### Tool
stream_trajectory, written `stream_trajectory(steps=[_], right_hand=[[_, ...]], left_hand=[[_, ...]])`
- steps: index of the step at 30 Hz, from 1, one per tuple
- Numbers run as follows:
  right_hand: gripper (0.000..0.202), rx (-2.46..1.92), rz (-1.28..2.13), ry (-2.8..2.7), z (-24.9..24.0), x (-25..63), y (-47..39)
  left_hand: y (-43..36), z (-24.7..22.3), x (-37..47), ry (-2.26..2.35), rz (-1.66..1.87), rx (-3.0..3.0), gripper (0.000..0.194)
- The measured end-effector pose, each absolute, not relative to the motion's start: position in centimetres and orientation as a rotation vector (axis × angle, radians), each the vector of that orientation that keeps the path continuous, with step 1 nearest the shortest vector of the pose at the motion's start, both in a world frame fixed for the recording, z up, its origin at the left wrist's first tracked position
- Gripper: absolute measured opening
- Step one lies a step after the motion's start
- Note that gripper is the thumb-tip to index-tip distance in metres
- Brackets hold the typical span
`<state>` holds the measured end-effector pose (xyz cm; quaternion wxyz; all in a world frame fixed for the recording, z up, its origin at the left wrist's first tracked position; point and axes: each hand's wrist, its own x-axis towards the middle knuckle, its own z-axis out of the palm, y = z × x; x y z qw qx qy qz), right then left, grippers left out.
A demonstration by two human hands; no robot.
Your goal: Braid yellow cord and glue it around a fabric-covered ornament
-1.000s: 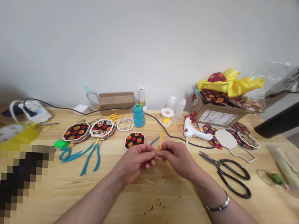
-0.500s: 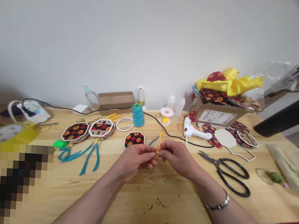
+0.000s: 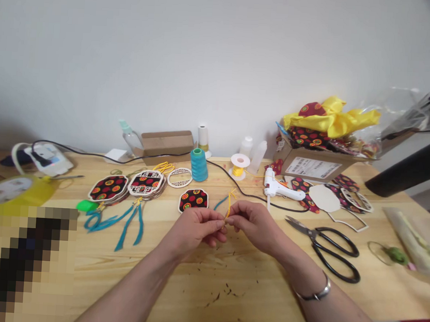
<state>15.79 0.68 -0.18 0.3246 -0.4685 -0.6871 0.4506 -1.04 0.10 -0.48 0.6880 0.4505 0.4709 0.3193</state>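
Just above the middle of the wooden table, my left hand (image 3: 201, 226) and my right hand (image 3: 251, 224) meet fingertip to fingertip. Both pinch a thin yellow cord (image 3: 229, 206), whose loose end sticks up between them. The exact spot where the fingers grip is small and partly hidden. Behind my left hand lies a dark floral panel (image 3: 193, 200) with a pale rim, its lower edge covered by the hand. A short teal strand (image 3: 220, 202) lies on the table behind the fingers.
Black-handled scissors (image 3: 317, 242) and a white glue gun (image 3: 281, 189) lie to the right. Behind stand a teal thread cone (image 3: 199, 166) and a yellow cord spool (image 3: 239, 168). Stacked floral panels (image 3: 108, 189) with teal tassels are at left. A full cardboard box (image 3: 313, 166) stands back right.
Both hands stay at nearly the same spot, still pinching the yellow cord. The fingers and the cord's upper end have shifted only very slightly.
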Motion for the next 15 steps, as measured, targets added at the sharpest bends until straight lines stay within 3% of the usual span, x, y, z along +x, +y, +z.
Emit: stream_trajectory(steps=[15], right_hand=[[0.010, -1.217, 1.390, -1.670, 0.34, 15.55, 0.68]], left_hand=[[-0.04, -0.25, -0.96, 1.121, 0.858, 0.982, 0.011]])
